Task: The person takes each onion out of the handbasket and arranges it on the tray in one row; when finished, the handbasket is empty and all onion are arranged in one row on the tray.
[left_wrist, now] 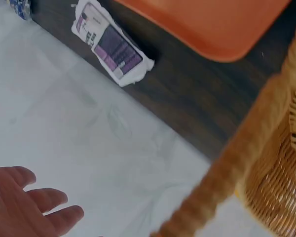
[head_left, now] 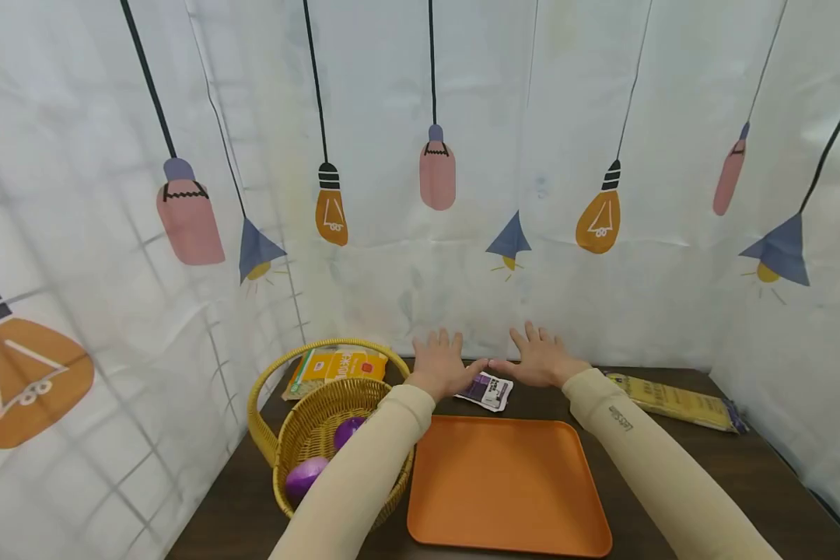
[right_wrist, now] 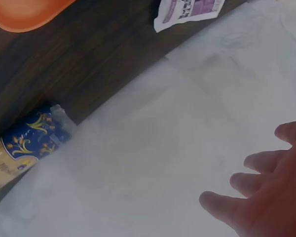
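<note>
Both hands reach forward over the far side of the dark table, fingers spread and holding nothing. In the head view my left hand is just left of a white-and-purple packet, its thumb overlapping the packet's upper edge. My right hand is to the right of that packet, the two thumb tips close together. An orange tray lies nearer, between the forearms. Left of it stands a yellow wicker basket with a tall handle, holding purple things partly hidden by the left sleeve.
A yellow-and-orange food bag lies behind the basket. At the right rear is a long yellow packet with dark blue ends, partly behind the right sleeve. White curtains printed with lamps stand along the table's back and sides.
</note>
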`<state>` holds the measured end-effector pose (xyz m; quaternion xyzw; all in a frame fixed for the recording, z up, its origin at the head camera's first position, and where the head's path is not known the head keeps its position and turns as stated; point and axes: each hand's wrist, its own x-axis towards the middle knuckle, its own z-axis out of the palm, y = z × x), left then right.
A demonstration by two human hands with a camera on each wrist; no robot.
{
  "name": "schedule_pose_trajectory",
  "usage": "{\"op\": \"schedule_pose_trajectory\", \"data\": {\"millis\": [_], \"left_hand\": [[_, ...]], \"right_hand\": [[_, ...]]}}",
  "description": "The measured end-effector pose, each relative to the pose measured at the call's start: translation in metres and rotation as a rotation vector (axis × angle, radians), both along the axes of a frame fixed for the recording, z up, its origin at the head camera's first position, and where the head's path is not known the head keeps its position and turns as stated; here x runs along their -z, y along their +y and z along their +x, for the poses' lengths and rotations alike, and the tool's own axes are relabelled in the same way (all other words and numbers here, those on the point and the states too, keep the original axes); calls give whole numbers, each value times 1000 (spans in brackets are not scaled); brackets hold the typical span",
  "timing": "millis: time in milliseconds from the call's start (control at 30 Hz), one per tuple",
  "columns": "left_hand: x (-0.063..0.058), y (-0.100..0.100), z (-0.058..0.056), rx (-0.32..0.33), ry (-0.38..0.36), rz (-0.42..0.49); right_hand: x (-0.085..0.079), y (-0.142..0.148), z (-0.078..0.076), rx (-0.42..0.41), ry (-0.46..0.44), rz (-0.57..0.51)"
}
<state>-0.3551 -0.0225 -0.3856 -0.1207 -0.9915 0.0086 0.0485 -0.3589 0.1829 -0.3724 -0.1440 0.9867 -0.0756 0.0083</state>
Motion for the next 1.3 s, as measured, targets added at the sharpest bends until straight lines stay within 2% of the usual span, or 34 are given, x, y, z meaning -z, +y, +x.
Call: {"op": "schedule_pose_trajectory", "data": {"millis": [300,567,767,900,1100,1200,1300], "left_hand": [[11,-2,12,8,-68,100],[31,-1,24,49,-110,153],[46,-3,44,123,-96,231],[53,-10,59,149,-96,292],[52,-30,85,189,-103,420],[47,-45,100,221,-75,529],[43,-64,114,226,-11,627]], "right_hand": [[21,12,2,1,-7,-3],[44,26,13,-28,-33,-42],[63,27,30,-55,-77,-82],[72,23,45,-79,-109,-134],[77,14,66,-120,-180,-261],[80,8,73,-142,-201,-309],[83,1,79,-179,-195,-351]]}}
